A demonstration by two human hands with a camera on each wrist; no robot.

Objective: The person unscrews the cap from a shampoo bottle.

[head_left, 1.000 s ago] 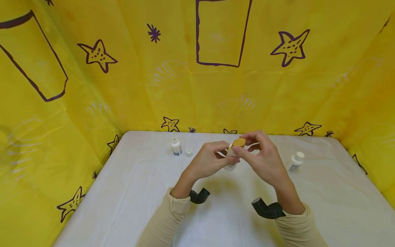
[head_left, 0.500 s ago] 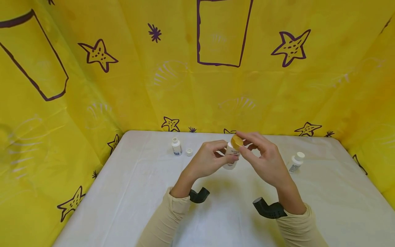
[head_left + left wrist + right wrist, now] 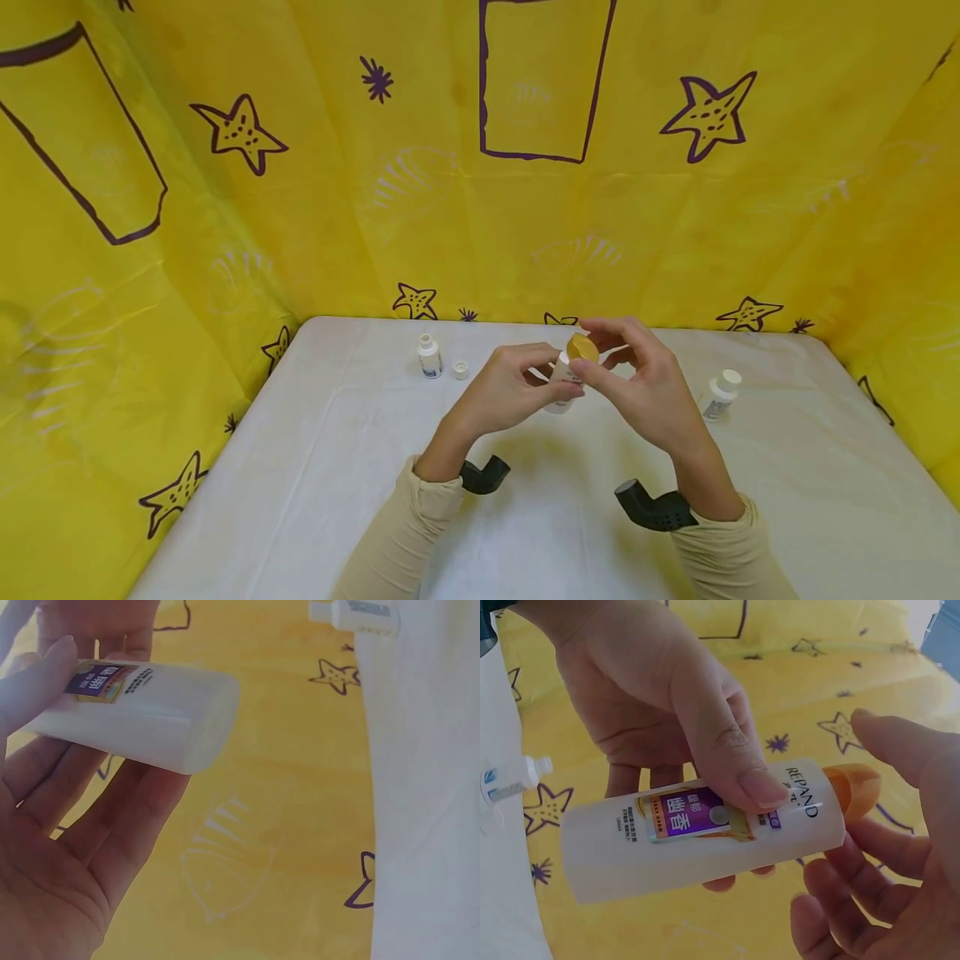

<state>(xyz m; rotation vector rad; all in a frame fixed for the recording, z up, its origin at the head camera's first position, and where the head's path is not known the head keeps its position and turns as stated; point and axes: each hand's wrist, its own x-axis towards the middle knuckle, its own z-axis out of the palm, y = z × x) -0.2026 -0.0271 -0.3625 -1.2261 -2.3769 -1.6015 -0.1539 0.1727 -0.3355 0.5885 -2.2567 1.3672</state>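
Observation:
My left hand grips a white plastic bottle by its body, thumb across the front. In the right wrist view the bottle lies across the picture, with a purple label and the word REPAND near its shoulder. Its orange-gold cap stands tilted at the neck. My right hand is at that cap, thumb in front and fingers curled behind it in the head view. From the right wrist the thumb looks raised beside the cap. In the left wrist view the bottle's base points right.
On the table, a small uncapped white bottle stands to the left beside a loose white cap. Another small white bottle, capped, stands to the right. A yellow patterned cloth surrounds the table's back and sides.
My right fingers and thumb have shifted around the gold cap, and the cap's tilt has changed. The bottle turned slightly one way and back in my left hand.

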